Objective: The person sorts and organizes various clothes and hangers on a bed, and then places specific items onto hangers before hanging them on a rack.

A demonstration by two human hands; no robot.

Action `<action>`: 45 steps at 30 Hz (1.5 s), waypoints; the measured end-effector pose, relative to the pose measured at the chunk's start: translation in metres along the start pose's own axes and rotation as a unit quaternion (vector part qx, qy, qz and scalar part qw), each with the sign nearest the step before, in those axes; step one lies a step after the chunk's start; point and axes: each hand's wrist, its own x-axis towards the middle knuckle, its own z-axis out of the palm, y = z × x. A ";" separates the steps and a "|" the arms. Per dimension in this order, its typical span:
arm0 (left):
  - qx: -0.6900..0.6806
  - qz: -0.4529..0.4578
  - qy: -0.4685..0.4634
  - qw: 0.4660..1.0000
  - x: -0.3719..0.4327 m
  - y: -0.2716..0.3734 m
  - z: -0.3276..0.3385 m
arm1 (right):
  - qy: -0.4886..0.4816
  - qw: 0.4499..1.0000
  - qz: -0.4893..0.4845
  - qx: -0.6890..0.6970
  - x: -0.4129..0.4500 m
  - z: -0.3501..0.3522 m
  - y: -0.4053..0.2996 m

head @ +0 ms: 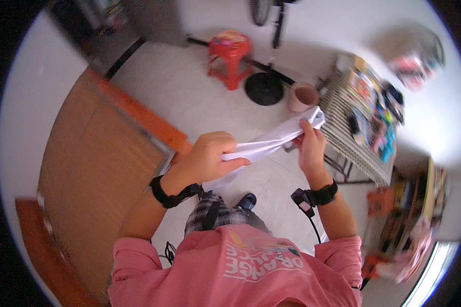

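A white cloth (267,142), gathered into a loose strip, stretches between my two hands in front of my body. My left hand (211,157) grips its lower end, with the thumb along the front and part of the cloth hanging below the fist. Higher up and to the right, my right hand (311,144) pinches the bunched upper end between thumb and fingers. Black straps are around both wrists. The cloth is blurred, so what kind of piece it is cannot be told.
A table with a striped cloth (334,115), holding books and small items, stands at the right. Ahead are a red plastic stool (230,57), a round black object (264,89) and a pinkish bin (303,98). An orange-edged wooden surface (100,161) lies left.
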 end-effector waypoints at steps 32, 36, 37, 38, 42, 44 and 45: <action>0.330 -0.468 0.205 0.794 -0.123 0.224 0.169 | -0.539 0.672 0.503 0.073 -0.060 0.040 0.063; 0.275 -0.505 0.192 0.795 -0.186 0.111 0.304 | -0.460 0.718 0.522 -0.016 -0.006 -0.034 0.179; 0.275 -0.510 0.191 0.792 -0.190 0.088 0.327 | -0.447 0.731 0.515 -0.021 0.010 -0.044 0.198; 0.273 -0.514 0.159 0.798 -0.195 0.079 0.362 | -0.434 0.749 0.497 -0.063 0.021 -0.073 0.215; 0.211 -0.546 0.070 0.808 -0.162 0.114 0.349 | -0.326 0.765 0.536 -0.148 0.022 -0.102 0.182; 0.088 -0.600 0.029 0.795 -0.156 0.140 0.148 | -0.343 0.766 0.526 -0.141 -0.044 0.017 0.132; 0.007 -0.655 0.024 0.755 -0.147 0.143 0.151 | -0.351 0.762 0.526 -0.142 -0.041 -0.007 0.143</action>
